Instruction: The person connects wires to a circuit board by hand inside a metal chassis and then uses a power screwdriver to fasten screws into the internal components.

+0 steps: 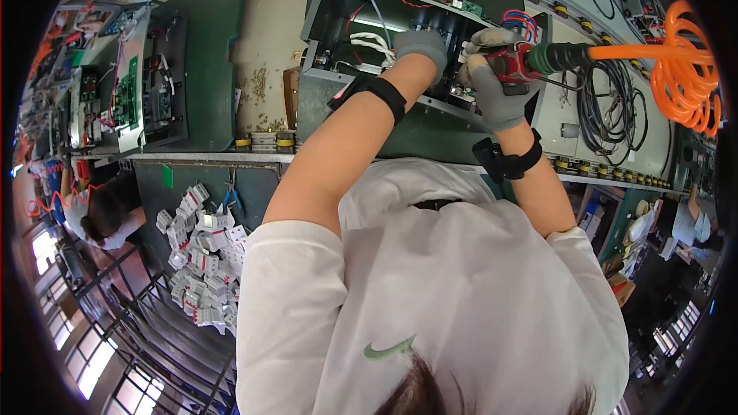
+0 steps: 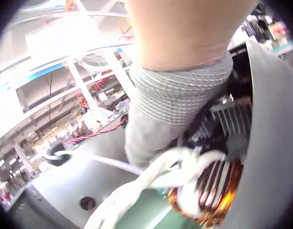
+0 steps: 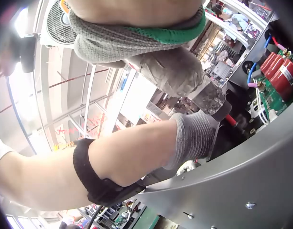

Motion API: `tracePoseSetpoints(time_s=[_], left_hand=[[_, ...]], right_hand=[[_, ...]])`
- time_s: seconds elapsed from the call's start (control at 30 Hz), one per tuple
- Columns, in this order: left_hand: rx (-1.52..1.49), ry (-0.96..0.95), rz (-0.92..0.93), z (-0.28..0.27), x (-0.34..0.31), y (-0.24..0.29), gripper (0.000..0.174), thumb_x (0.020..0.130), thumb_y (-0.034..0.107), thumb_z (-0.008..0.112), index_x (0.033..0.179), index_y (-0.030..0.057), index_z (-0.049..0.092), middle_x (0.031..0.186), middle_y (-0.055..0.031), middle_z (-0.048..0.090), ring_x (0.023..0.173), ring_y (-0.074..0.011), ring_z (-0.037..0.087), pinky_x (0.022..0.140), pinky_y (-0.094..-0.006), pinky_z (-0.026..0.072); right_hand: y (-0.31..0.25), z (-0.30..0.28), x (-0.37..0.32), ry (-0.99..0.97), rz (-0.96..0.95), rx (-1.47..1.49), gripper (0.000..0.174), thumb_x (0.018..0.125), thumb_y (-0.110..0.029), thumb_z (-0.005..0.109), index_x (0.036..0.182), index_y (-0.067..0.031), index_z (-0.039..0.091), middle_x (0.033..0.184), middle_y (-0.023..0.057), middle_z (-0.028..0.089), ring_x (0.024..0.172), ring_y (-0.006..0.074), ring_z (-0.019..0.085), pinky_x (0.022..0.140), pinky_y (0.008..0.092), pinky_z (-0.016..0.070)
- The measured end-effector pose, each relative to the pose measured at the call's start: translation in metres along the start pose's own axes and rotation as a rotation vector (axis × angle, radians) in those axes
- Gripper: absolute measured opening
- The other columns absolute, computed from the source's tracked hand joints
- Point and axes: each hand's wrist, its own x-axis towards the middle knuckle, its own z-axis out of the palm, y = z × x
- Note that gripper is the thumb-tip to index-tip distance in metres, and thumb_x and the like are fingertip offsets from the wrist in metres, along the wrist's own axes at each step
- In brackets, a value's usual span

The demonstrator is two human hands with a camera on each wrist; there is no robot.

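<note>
My right hand (image 1: 500, 96), in a grey glove, grips a red air screwdriver (image 1: 511, 65) over the right part of an open dark metal chassis (image 1: 330, 75). An orange coiled hose (image 1: 680, 54) runs from the tool. In the right wrist view, the tool's dark nose (image 3: 211, 98) points down into the chassis, close beside the left glove. My left hand (image 1: 423, 48), also grey-gloved, reaches into the middle of the chassis; its fingers are hidden, and I cannot tell whether they hold anything. White sleeved cables (image 2: 137, 186) and a copper-wound coil (image 2: 218, 191) lie near it.
A second open chassis (image 1: 134, 84) sits at the left. Black cables (image 1: 615, 107) lie coiled right of the work. Below the bench edge at left are many white-grey breaker-like parts (image 1: 204, 253) and blue-handled pliers (image 1: 232, 198). Red capacitors (image 3: 282, 74) stand on a board inside the chassis.
</note>
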Motion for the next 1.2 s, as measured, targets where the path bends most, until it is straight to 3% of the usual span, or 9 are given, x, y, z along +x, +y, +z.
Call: tracePoseSetpoints(time_s=[0.07, 0.1, 0.2, 0.33, 0.5, 0.57, 0.8, 0.93, 1.2], left_hand=[[0.010, -0.009, -0.015, 0.009, 0.001, -0.012, 0.027, 0.083, 0.023, 0.058, 0.105, 0.0094, 0.065, 0.104, -0.0113, 0.068, 0.097, -0.0263, 0.066, 0.078, -0.0365, 0.0521], [-0.030, 0.136, 0.000, 0.009, 0.000, -0.011, 0.024, 0.084, 0.020, 0.056, 0.102, 0.0089, 0.066, 0.098, -0.0126, 0.069, 0.094, -0.0285, 0.066, 0.076, -0.0380, 0.0525], [-0.080, 0.097, 0.088, -0.006, 0.001, -0.019, 0.026, 0.087, 0.022, 0.051, 0.100, 0.0073, 0.068, 0.097, -0.0141, 0.068, 0.093, -0.0306, 0.066, 0.077, -0.0392, 0.0519], [0.134, -0.200, 0.354, -0.031, -0.042, -0.020, 0.032, 0.090, 0.031, 0.044, 0.100, 0.0142, 0.069, 0.100, -0.0110, 0.067, 0.096, -0.0292, 0.063, 0.083, -0.0387, 0.0491], [0.151, -0.101, 0.408, -0.003, -0.027, -0.028, 0.027, 0.088, 0.029, 0.047, 0.098, 0.0178, 0.070, 0.096, -0.0095, 0.067, 0.096, -0.0267, 0.062, 0.083, -0.0394, 0.0468], [0.373, -0.119, 0.550, -0.004, -0.026, -0.028, 0.024, 0.086, 0.027, 0.050, 0.096, 0.0196, 0.070, 0.095, -0.0059, 0.066, 0.098, -0.0245, 0.060, 0.082, -0.0392, 0.0455], [0.338, -0.019, 0.518, -0.004, -0.040, -0.029, 0.021, 0.084, 0.023, 0.052, 0.090, 0.0214, 0.071, 0.094, -0.0027, 0.066, 0.102, -0.0220, 0.057, 0.080, -0.0360, 0.0432], [0.325, -0.058, 0.511, -0.004, -0.036, -0.029, 0.017, 0.082, 0.020, 0.057, 0.091, 0.0180, 0.071, 0.095, -0.0013, 0.066, 0.101, -0.0234, 0.057, 0.079, -0.0338, 0.0471], [0.417, -0.090, 0.547, -0.005, -0.036, -0.030, 0.017, 0.082, 0.020, 0.057, 0.092, 0.0182, 0.071, 0.098, -0.0020, 0.066, 0.098, -0.0250, 0.060, 0.077, -0.0348, 0.0500]], right_hand=[[-0.008, -0.001, -0.001, -0.056, -0.098, 0.066, 0.024, 0.069, 0.011, 0.061, 0.090, -0.0009, 0.058, 0.084, 0.0070, 0.061, 0.075, 0.0128, 0.060, 0.068, 0.0257, 0.0506], [-0.006, 0.000, -0.001, -0.038, -0.096, 0.008, 0.025, 0.069, 0.012, 0.061, 0.090, -0.0008, 0.057, 0.083, 0.0071, 0.061, 0.075, 0.0128, 0.060, 0.068, 0.0257, 0.0507], [-0.012, 0.003, -0.003, -0.039, -0.127, 0.004, 0.025, 0.069, 0.012, 0.061, 0.090, -0.0007, 0.057, 0.083, 0.0068, 0.061, 0.074, 0.0124, 0.060, 0.067, 0.0255, 0.0506], [-0.006, 0.002, 0.003, -0.030, -0.123, 0.059, 0.026, 0.068, 0.010, 0.062, 0.091, -0.0006, 0.058, 0.084, 0.0081, 0.062, 0.074, 0.0120, 0.061, 0.066, 0.0248, 0.0505], [-0.010, 0.003, 0.005, -0.040, -0.091, 0.097, 0.026, 0.068, 0.011, 0.061, 0.091, 0.0001, 0.058, 0.084, 0.0087, 0.062, 0.074, 0.0122, 0.061, 0.066, 0.0252, 0.0507], [-0.008, 0.002, 0.008, -0.092, -0.210, -0.049, 0.025, 0.069, 0.013, 0.060, 0.091, -0.0001, 0.057, 0.084, 0.0096, 0.062, 0.074, 0.0128, 0.061, 0.067, 0.0257, 0.0509], [-0.004, 0.003, 0.004, -0.078, -0.071, 0.048, 0.024, 0.071, 0.013, 0.060, 0.091, 0.0011, 0.055, 0.086, 0.0102, 0.061, 0.076, 0.0138, 0.060, 0.069, 0.0267, 0.0506], [-0.003, 0.001, 0.005, -0.152, -0.198, 0.053, 0.023, 0.072, 0.011, 0.058, 0.092, 0.0011, 0.055, 0.086, 0.0115, 0.061, 0.073, 0.0145, 0.060, 0.066, 0.0277, 0.0507], [-0.004, 0.000, -0.006, -0.129, -0.092, -0.003, 0.025, 0.073, 0.011, 0.056, 0.094, -0.0017, 0.052, 0.087, 0.0122, 0.060, 0.075, 0.0178, 0.060, 0.068, 0.0320, 0.0517]])
